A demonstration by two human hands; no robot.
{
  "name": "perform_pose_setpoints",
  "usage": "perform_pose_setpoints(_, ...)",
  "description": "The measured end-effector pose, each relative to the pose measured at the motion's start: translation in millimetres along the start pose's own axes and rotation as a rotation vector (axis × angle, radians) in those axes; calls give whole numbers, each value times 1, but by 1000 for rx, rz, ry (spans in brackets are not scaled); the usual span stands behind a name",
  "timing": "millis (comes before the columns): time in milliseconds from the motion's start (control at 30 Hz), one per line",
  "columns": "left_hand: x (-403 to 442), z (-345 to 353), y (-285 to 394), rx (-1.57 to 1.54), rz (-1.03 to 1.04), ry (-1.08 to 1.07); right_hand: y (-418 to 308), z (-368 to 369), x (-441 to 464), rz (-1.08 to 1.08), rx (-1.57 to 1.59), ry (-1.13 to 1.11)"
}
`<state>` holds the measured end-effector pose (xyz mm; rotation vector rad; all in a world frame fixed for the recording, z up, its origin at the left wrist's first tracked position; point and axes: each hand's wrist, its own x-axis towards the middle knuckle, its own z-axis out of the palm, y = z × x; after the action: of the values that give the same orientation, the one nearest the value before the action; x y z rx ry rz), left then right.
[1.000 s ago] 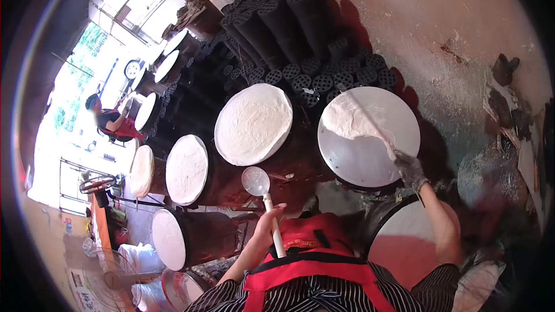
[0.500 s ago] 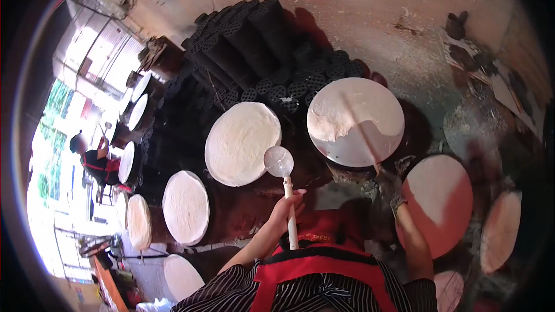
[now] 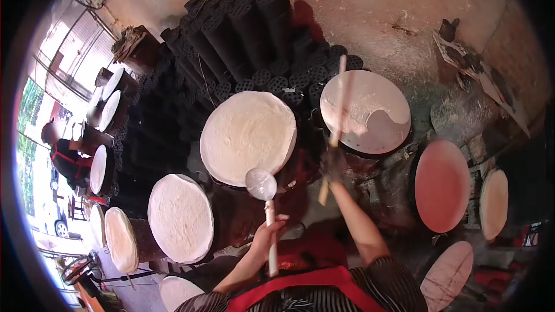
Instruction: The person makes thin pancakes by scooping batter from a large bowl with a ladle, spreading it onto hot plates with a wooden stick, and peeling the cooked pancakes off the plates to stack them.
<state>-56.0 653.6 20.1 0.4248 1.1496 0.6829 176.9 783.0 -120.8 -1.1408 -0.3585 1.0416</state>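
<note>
My left hand (image 3: 267, 238) is closed around the pale handle of a ladle (image 3: 261, 185), whose round bowl is at the lower edge of the middle griddle. A pale layer of batter (image 3: 248, 136) covers that round griddle. My right hand (image 3: 332, 166), in a dark glove, is wrapped round a wooden stick (image 3: 341, 95) held nearly upright, its upper part crossing in front of the right griddle (image 3: 386, 134). On this griddle, pale batter covers the upper and left part, and a smooth grey area shows at lower right. Whether the stick touches it I cannot tell.
Perforated black coal briquettes (image 3: 245, 34) are stacked against the wall. More round griddles stand around me, including a coated one (image 3: 180, 218) at left and a reddish-lit one (image 3: 443, 186) at right. Another person (image 3: 66, 156) in a red apron is at far left.
My right hand has swung left from the right griddle's lower edge, raising the stick upright. The grey area there looks smaller. The ladle has moved slightly down and left as the view shifted.
</note>
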Motion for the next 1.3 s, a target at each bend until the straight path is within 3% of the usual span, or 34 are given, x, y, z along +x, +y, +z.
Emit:
perform_pose_setpoints(33, -9, -7, 1, 5, 12, 38, -10, 37, 22, 164, 189, 12)
perform_pose_setpoints(167, -28, -59, -5, -46, -28, 42, 10, 98, 66, 102, 101, 173)
perform_pose_setpoints(300, -33, -63, -1, -32, -12, 53, 5, 84, 11, 284, 136, 283)
perform_pose_setpoints(367, -32, -61, -1, -22, 0, 34, 5, 55, -16, 572, 504, 207)
perform_pose_setpoints(433, -26, -54, -5, -2, 49, 18, 11, 25, -53, 365, 331, 277)
perform_pose_setpoints(500, -21, -52, -8, 1, 44, -15, 33, -29, -56, 264, 195, 165)
perform_pose_setpoints(567, -16, -46, -12, -1, 44, -45, 77, -100, -23, 81, -87, 269)
perform_pose_setpoints(600, -19, -41, -10, 0, 54, -45, 51, -106, -30, 57, -65, 328)
perform_pose_setpoints(733, -23, -30, -14, 11, 6, -62, -30, -58, -41, 75, 248, 471)
perform_pose_setpoints(800, -23, -20, -17, 35, 2, -72, 25, -62, 3, 95, 204, 253)
perform_pose_setpoints(867, -24, -8, -19, 48, -11, -77, 48, -72, 11, 74, -149, 74)
perform_pose_setpoints(967, -25, 6, -25, 52, 8, -82, 76, -147, -16, 54, -233, 97)
perform_pose_setpoints(1100, -21, 26, -30, 76, 32, -99, -52, -187, -51, 377, -144, -32)
perform_pose_setpoints(1233, -19, 63, -42, 85, 19, -114, -74, -151, -34, 129, 9, 135)
perform_pose_setpoints(1300, -16, 85, -49, 76, 30, -116, -72, -152, -34, 241, -183, 23)
